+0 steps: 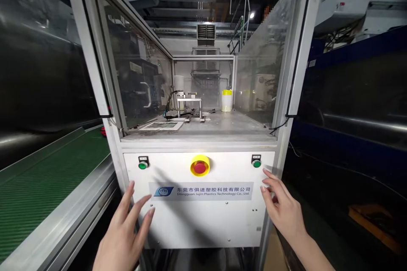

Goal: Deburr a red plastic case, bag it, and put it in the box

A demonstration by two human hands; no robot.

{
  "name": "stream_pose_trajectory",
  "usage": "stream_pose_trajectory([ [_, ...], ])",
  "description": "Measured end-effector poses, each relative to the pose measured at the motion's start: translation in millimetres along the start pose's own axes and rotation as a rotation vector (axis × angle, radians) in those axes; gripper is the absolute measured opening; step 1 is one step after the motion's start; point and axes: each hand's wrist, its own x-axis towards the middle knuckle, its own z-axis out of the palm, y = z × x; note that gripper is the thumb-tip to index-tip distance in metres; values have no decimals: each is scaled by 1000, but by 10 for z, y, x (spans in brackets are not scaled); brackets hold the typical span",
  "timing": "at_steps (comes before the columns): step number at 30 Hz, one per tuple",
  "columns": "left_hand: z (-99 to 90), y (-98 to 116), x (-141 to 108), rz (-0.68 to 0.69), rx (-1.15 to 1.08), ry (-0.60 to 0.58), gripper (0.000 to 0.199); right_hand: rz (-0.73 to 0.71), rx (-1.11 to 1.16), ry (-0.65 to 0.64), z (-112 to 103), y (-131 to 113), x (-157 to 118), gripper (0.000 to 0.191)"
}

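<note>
- Far left, a green ribbed conveyor belt (60,182) runs away from the camera, its metal rail coming right up beside the cabinet frame (119,152).
- Left hand (122,230) is in front of the white panel's (190,224) left edge, below the left green button (142,165). Fingers spread wide, pointing up, with open room between them and that button.
- Left green button is round, facing out at the camera, near the panel's upper left corner (no long axis on a circle, lol).
- Above it, a flat white-bordered sheet (163,125) lies near the front edge of the metal surface (222,125), long side roughly left to right.
- Next, a small metal stand (190,100) is upright on its legs, top plate running left to right, black cables at its left.
- Red button (200,167) in a yellow ring sits mid-panel, above the blue-lettered label (203,191).
- Yellow-topped container (226,100) stands upright farther back.
- Right green button (256,164) also faces out, near the upper right corner.
- Right hand (284,209) is just below and right of it, index reaching up-left, narrow gap to the thumb.
</note>
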Motion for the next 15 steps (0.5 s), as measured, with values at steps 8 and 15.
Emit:
stream_pose_trajectory([
  [8, 423, -67, 478, 55, 65, 79, 26, -181, -292, 131, 260, 164, -84, 20],
  [15, 356, 155, 416, -96, 355, 4, 29, 326, -53, 266, 509, -32, -118, 42],
])
